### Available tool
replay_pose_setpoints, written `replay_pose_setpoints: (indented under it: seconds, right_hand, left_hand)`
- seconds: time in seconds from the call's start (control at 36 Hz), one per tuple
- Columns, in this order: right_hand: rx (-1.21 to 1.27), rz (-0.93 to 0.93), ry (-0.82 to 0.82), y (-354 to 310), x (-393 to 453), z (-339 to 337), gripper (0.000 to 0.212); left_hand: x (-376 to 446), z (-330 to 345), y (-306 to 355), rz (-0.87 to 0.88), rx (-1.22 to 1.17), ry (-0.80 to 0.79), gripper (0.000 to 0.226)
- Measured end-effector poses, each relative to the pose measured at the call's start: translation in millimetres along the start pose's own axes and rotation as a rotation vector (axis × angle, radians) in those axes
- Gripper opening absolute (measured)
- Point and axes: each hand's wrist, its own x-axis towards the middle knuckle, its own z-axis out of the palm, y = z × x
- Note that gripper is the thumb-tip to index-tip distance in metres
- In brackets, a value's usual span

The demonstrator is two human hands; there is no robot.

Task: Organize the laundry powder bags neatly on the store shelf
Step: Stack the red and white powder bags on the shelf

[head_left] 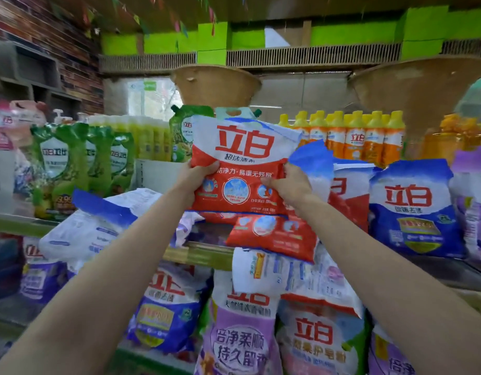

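Note:
I hold a red-and-white laundry powder bag (243, 169) upright above the middle shelf (204, 254). My left hand (197, 175) grips its left edge, thumb on the front. My right hand (288, 185) grips its right edge. Just below it a second red bag (271, 235) lies flat on the shelf, its front hanging over the edge. A white-and-blue bag (98, 226) lies on its side at the left. A blue bag (415, 212) stands upright at the right, with a red-and-white bag (347, 193) leaning behind my right wrist.
Green refill pouches (71, 163) stand at the back left and orange bottles (350, 136) at the back right. Purple, blue and white bags (242, 334) crowd the lower shelf. Two woven baskets (215, 85) hang overhead.

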Motion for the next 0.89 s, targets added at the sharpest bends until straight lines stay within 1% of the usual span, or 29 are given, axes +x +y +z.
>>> replay_pose_setpoints:
  seconds: [0.08,0.14,0.25,0.33,0.39,0.44,0.53,0.58,0.61,0.64,0.67,0.69,0.72,0.81,0.83,0.89]
  right_hand:
    - [0.051,0.051,0.000,1.3,26.3,25.2,0.036]
    - [0.041,0.102,-0.015,3.9,41.5,43.4,0.037]
    - [0.077,0.222,-0.070,11.2,65.6,79.3,0.032]
    - [-0.046,0.198,-0.075,10.4,81.9,99.1,0.033]
    - [-0.096,0.215,-0.092,10.1,88.6,107.2,0.034]
    - [-0.162,0.240,-0.123,12.3,90.5,111.7,0.036]
    - [-0.297,0.279,-0.173,27.0,94.9,117.2,0.037]
    - [-0.413,0.291,-0.180,31.9,96.6,117.5,0.036]
    - [-0.455,0.295,-0.181,31.5,96.8,116.2,0.036]
    - [-0.497,0.294,-0.183,31.0,96.2,115.1,0.034]
    - [-0.542,0.293,-0.186,29.4,95.9,113.3,0.030]
    - [-0.590,0.290,-0.176,27.7,96.4,110.9,0.025]
    - [-0.613,0.281,-0.150,25.7,95.2,107.1,0.020]
    - [-0.540,0.296,-0.115,30.6,97.5,101.5,0.012]
    - [-0.490,0.288,-0.090,31.3,95.3,99.8,0.014]
    - [-0.429,0.292,-0.041,33.1,92.0,95.4,0.043]
  left_hand:
    - [29.6,-6.4,10.5,0.084,0.068,0.028,0.029]
    - [49.8,-12.5,9.9,0.118,0.117,0.048,0.031]
    - [92.7,-28.7,-3.3,0.136,0.180,0.109,0.029]
    - [121.7,-37.6,-18.2,0.118,0.197,0.175,0.035]
    - [137.7,-39.5,-29.9,0.104,0.239,0.215,0.041]
    - [148.2,-36.5,-36.8,0.114,0.311,0.225,0.042]
    - [146.6,-28.4,-43.4,0.123,0.420,0.203,0.038]
    - [149.7,-27.0,-64.9,0.058,0.436,0.147,0.035]
    - [152.5,-26.7,-78.5,0.014,0.436,0.109,0.042]
    - [155.1,-25.6,-90.6,-0.039,0.470,0.071,0.052]
    - [155.5,-24.5,-98.8,-0.085,0.536,0.025,0.057]
    - [151.5,-23.3,-102.2,-0.122,0.630,-0.041,0.055]
    - [149.1,-22.7,-104.4,-0.151,0.697,-0.070,0.053]
    - [146.5,-21.2,-103.2,-0.134,0.839,-0.058,0.064]
    - [147.9,-20.7,-102.8,-0.146,0.868,-0.050,0.068]
    - [144.0,-16.5,-98.5,-0.097,0.976,-0.057,0.069]
